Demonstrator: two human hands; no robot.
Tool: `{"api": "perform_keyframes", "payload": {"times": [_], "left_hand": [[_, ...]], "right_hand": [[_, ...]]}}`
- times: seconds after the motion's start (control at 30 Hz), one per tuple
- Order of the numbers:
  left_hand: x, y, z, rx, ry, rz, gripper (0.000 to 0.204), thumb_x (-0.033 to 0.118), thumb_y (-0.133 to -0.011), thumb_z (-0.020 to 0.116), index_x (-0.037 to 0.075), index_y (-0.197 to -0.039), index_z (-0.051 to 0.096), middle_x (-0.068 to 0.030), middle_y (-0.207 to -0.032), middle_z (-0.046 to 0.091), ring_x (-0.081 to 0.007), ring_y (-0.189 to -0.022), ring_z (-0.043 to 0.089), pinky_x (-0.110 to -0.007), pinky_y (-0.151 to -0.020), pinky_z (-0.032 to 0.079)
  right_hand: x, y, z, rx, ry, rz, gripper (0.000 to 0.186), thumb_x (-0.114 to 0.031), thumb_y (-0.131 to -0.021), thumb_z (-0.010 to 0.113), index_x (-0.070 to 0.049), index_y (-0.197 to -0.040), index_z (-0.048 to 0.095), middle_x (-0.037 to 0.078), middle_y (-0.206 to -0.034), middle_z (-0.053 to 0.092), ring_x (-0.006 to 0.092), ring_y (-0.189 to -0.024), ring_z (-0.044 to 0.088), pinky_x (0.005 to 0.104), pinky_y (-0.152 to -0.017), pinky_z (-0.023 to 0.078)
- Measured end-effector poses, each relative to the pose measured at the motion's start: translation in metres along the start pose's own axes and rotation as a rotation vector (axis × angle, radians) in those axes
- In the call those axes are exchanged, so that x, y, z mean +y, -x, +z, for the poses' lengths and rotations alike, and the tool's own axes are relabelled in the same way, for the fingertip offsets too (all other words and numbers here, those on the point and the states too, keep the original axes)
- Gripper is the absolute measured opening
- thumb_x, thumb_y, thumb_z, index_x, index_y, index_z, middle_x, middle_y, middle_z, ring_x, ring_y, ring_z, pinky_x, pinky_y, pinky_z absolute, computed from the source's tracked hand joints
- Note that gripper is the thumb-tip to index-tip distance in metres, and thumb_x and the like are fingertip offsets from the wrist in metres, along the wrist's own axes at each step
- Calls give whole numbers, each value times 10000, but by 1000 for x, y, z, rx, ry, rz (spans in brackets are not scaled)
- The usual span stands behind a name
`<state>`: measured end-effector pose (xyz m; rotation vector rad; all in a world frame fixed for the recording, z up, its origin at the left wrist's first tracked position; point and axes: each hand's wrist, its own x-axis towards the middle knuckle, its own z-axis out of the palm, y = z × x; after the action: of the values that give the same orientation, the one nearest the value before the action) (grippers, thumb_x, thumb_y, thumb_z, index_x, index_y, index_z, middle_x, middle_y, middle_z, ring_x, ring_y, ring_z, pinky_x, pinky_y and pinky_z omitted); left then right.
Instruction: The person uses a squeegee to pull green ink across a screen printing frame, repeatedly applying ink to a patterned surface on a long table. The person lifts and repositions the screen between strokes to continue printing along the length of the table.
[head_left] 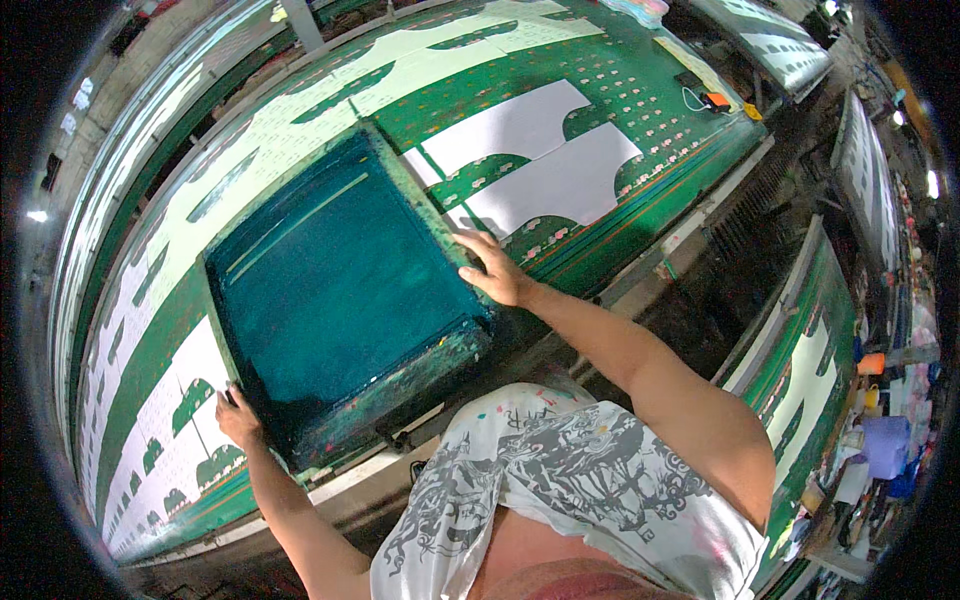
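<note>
A large screen printing frame (340, 290) with a dark teal mesh lies tilted across the long green table. Ink-stained rims surround the mesh, and a pale streak of light crosses its far part. At the frame's lower left side, my left hand (239, 416) grips the rim, its fingertips showing at the edge. My right hand (492, 269) holds the opposite rim, thumb and fingers bent against it. White cut pieces (565, 180) with curved cutouts lie on the table just beyond my right hand. More white pieces (190, 400) lie by my left hand.
The green table (640, 90) carries rows of cut pieces, with a small orange and black device (714, 101) near its far right end. Other printing tables (800, 370) stand to the right. Containers, among them a purple one (885, 447), crowd the right side.
</note>
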<state>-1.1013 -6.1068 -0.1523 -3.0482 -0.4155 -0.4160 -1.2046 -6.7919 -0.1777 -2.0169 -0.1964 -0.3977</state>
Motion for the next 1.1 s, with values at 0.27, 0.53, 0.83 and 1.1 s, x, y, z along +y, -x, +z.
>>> {"api": "perform_keyframes", "payload": {"times": [0.27, 0.53, 0.83, 1.1], "left_hand": [[6, 6, -16, -108, 284, -59, 752, 612, -1131, 481, -87, -1273, 721, -333, -1227, 734, -499, -1123, 686, -562, -1000, 528], [9, 11, -18, -138, 529, -202, 803, 647, -1110, 501, -119, -1186, 729, -305, -1024, 743, -422, -955, 688, -511, -908, 524], [-3, 7, -8, -182, 626, -214, 775, 627, -1118, 525, -123, -1090, 717, -212, -906, 703, -308, -849, 603, -452, -846, 506], [-17, -8, -4, -208, 953, -274, 723, 645, -1111, 555, -7, -823, 680, -10, -711, 590, -148, -659, 482, -357, -635, 422]], "right_hand": [[19, 3, 25, 139, -204, 117, 551, -165, -1060, 649, -8, -1577, 539, 198, -1527, 583, 322, -1451, 551, 420, -1227, 421], [19, 8, 14, 217, -353, 395, 436, -199, -1136, 599, 61, -1485, 624, 126, -1452, 680, 248, -1293, 668, 380, -1168, 473], [-25, -6, -1, 189, -692, 386, 543, -345, -1156, 590, 57, -1523, 587, 154, -1523, 636, 251, -1361, 616, 414, -1201, 457], [-30, -23, -10, 129, -759, 315, 656, -431, -1141, 613, 47, -1583, 529, 155, -1594, 581, 247, -1398, 586, 419, -1221, 438]]}}
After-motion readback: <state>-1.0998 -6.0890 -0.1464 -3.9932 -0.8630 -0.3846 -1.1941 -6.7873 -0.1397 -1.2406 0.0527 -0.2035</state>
